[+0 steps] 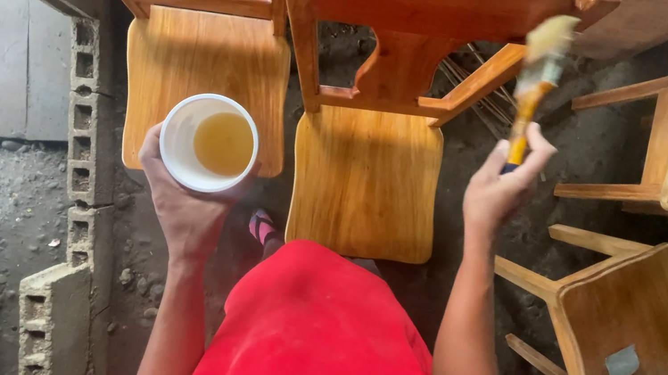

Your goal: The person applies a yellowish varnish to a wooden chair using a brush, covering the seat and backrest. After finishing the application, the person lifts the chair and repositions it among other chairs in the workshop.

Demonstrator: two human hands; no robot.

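Amber liquid in the white cup (208, 144), gripped by the left hand (184, 206), could spill if tilted; the right hand (498, 188) clasps a brush (536, 77) that might drip.

I see no packages, signs or screens here. The only label is a small pale blue-grey sticker (622, 362), roughly rectangular with rounded corners, stuck on the tipped wooden chair seat (604, 305) near me on my right.

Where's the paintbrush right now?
In the head view the paintbrush is upper right, held upright in the right hand, bristles up beside the middle wooden chair; the left hand holds the white cup.
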